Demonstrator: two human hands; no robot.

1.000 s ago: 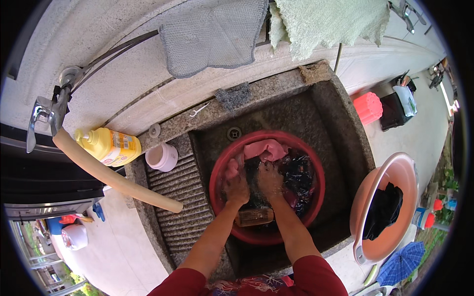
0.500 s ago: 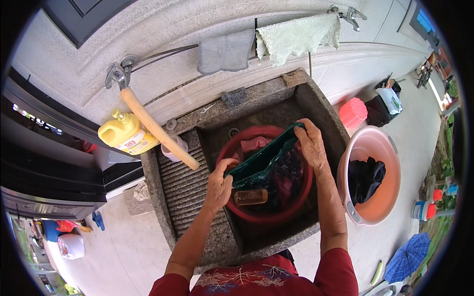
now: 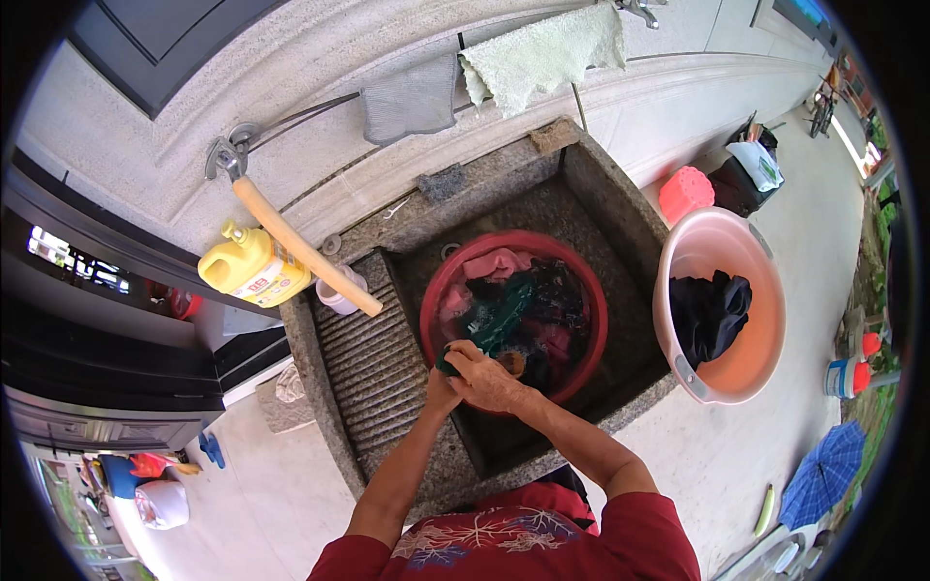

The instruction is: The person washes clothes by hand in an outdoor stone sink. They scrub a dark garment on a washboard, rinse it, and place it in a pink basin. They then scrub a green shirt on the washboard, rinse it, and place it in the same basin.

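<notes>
Both hands meet at the near rim of a red wash basin (image 3: 591,290) that sits inside a grey stone sink (image 3: 620,208). The right hand (image 3: 487,378) lies on top, fingers curled and closed around a bunched end of a dark green garment (image 3: 494,320); the left hand (image 3: 441,385) is mostly hidden beneath it, pressed against the same wad of cloth, and appears to grip it too, though its fingers cannot be seen clearly. The green garment trails from the hands up into the middle of the basin, where it lies among a pink cloth (image 3: 496,262) at the far side and dark, wet laundry on the right. To the left of the basin, the sink has a ribbed washboard slope (image 3: 373,363). A tan hose (image 3: 300,247) runs from a wall tap (image 3: 225,157) down to the washboard's upper edge, just beside a small pale cup (image 3: 336,295). A yellow detergent jug (image 3: 250,271) stands on the ledge to the left of the hose. A grey cloth (image 3: 412,97) and a pale green towel (image 3: 542,53) hang above the sink. To the right, on the ground, a pink plastic tub (image 3: 751,358) holds a black garment (image 3: 710,310), with a small red stool (image 3: 685,191) behind it. A folded blue umbrella (image 3: 823,474) lies at the lower right.
</notes>
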